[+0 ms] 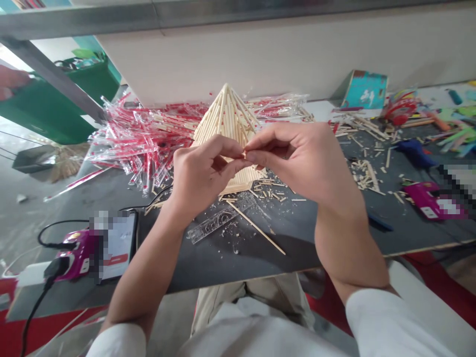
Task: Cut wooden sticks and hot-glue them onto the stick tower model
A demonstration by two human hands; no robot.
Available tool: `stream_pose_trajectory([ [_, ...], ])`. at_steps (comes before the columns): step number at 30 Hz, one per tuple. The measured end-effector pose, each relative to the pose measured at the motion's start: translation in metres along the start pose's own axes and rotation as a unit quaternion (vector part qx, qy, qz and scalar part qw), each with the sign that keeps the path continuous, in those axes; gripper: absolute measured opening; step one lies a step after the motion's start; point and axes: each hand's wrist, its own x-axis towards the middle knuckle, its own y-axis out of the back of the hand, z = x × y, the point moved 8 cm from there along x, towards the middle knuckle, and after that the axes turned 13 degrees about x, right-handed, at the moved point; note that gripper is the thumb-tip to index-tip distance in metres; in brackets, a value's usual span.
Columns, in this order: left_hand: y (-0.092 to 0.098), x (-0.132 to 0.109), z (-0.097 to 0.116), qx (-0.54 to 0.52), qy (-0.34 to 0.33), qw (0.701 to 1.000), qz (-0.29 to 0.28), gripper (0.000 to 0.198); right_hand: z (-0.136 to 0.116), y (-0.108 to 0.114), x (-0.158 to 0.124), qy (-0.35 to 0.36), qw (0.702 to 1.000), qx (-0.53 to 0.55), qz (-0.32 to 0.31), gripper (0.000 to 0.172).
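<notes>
My left hand [206, 173] and my right hand [301, 158] meet fingertip to fingertip in the middle of the view. Both are closed in a pinch; whatever lies between the fingertips is too small to make out. Right behind them stands a pointed model house [223, 114] built of pale wooden sticks, its lower part partly covered by my hands. Below my hands, a single long stick [256, 228] lies slantwise on the dark table [223, 265]. A clear plastic ruler [213, 223] rests beside it among crumbs and short stick pieces.
Plastic-wrapped sticks with red ends [145, 144] are heaped at the back left. A phone [119, 248] and a purple power adapter [76, 253] lie at the left, with cables. At the right are broken sticks [366, 176], a blue tool [414, 153] and another purple adapter [433, 200].
</notes>
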Motion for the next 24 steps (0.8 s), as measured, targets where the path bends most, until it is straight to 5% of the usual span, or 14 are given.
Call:
stream_pose_trajectory([
  [11,-0.004,-0.001,0.004,-0.049,-0.076,0.990,-0.108,0.029,0.008,-0.014,-0.007,-0.057,0.973,0.031,-0.220,0.016],
  [20,0.000,-0.001,0.002,-0.067,-0.065,0.990,-0.109,0.032,0.008,-0.018,-0.008,-0.080,0.971,0.072,-0.212,0.008],
  [24,0.003,0.000,-0.002,-0.039,-0.041,0.994,-0.094,0.024,0.002,-0.004,-0.004,-0.016,0.994,-0.003,-0.111,0.007],
])
